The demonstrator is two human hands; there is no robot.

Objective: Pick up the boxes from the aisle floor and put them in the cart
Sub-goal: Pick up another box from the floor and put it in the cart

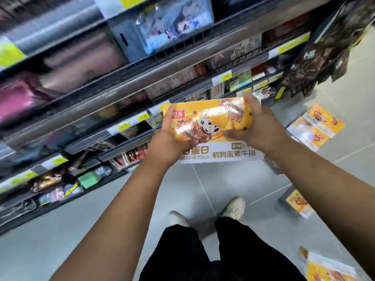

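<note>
Left hand [166, 138], right hand [257, 126] grasp box [211, 126] ends, frame centre; stiff, light, glossy-slippery; end grip suits.

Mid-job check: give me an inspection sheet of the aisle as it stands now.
Surface: grey tiled floor, blurred.
Job's things: orange-and-white printed carton held up; similar cartons on the floor at right: far carton, middle carton, near carton; cart not in view.
Clutter: nothing seen.
Grippers: left hand grips the held carton's left end; right hand grips its right end.
Cables: nothing seen.
Surroundings: stocked shelves at left; brown hanging packets beyond.
</note>
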